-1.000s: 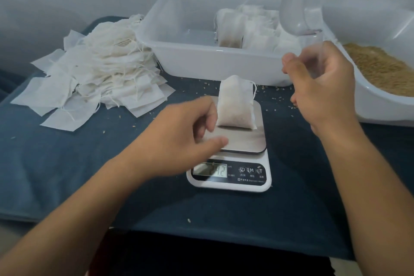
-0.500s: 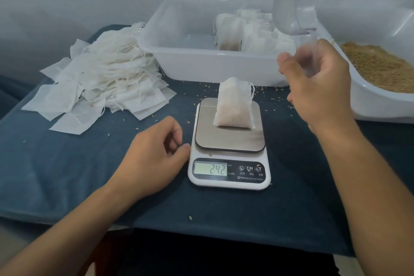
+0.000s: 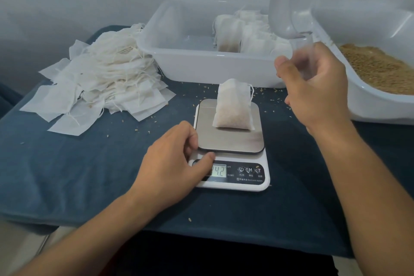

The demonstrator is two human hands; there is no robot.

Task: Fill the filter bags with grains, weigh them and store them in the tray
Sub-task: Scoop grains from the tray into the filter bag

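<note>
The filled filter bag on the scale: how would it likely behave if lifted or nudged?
The filled filter bag probably sags and shifts, since loose grain bulges its thin fabric. It stands upright on the scale, so a nudge may topple it. Likely light.

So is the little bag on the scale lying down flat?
No, the filled bag stands upright on the steel plate of the scale, with its tied top pointing up.

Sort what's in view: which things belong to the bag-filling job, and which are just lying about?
Job: filled bag on the scale; empty bags; tray of filled bags; tub of grain; clear scoop in right hand.
Lying about: spilled grains; blue cloth.
</note>
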